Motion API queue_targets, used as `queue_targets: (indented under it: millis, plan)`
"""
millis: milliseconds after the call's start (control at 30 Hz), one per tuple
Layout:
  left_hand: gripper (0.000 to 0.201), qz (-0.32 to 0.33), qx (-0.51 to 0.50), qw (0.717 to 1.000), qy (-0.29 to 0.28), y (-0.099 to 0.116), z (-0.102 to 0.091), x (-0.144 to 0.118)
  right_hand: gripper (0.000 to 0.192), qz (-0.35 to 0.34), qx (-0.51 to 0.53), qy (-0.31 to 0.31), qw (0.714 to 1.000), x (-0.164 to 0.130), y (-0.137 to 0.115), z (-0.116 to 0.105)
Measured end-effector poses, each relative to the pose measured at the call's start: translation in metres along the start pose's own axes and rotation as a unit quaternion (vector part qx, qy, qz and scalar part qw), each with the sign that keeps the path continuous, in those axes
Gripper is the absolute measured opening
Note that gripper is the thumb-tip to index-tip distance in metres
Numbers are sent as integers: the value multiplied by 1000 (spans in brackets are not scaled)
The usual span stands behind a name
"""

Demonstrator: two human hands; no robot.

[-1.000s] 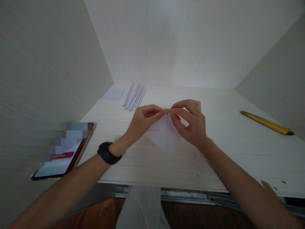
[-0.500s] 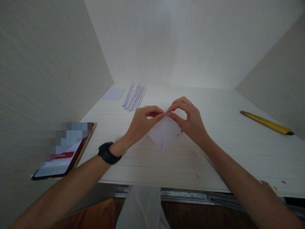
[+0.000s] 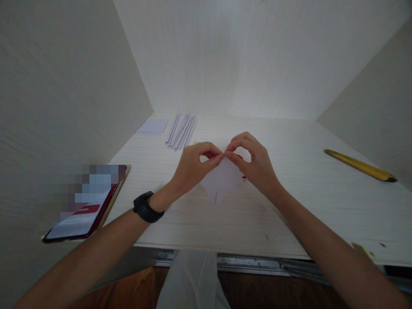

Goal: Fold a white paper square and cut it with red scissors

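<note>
A small white sheet of folded paper (image 3: 220,182) hangs point-down just above the pale wooden table (image 3: 305,206). My left hand (image 3: 193,165), with a black band on its wrist, pinches the paper's top corner between thumb and forefinger. My right hand (image 3: 252,163) pinches the same top corner from the right, fingertips almost touching those of the left. A bit of red shows under the right hand; what it is I cannot tell.
Several thin white paper strips (image 3: 182,131) and a small white square sheet (image 3: 153,126) lie at the far left. A yellow ruler (image 3: 360,166) lies at the right. A phone (image 3: 82,210) leans against the left wall. White panels enclose the table on three sides.
The right hand's fingers curled in and met the left fingertips at the paper's top corner. The paper drew slightly away from me and its lower point rose a little.
</note>
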State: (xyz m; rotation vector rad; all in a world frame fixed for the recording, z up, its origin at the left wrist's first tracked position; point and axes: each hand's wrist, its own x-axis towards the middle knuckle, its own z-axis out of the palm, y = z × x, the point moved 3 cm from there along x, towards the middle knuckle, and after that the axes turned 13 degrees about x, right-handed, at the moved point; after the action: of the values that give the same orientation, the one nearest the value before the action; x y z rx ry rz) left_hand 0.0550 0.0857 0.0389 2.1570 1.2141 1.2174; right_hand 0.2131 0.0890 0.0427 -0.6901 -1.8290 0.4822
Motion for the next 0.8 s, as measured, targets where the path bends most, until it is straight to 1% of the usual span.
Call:
queue_targets:
  millis: [133,233,367,500,667,800]
  plan:
    - [12,15,40,999,1,1,1,-1,7,0,-4,-4,1000,0,0,0]
    - [15,18,39,999,-1,1,2,-1,8,-5,-21,-4,1000,0,0,2]
    - [16,7,4,1000,-11,-1,3,0,9,7,-33,12,999,-1,2,3]
    - [16,-15,-32,999,-22,-6,3,0,9,14,-4,10,1000,0,3,2]
    - [16,-34,-81,996,-14,-11,3,1,5,3,21,1,1000,1,2,-1]
    - [17,-37,-90,995,-10,-12,3,1,4,1,30,-2,1000,2,1,0]
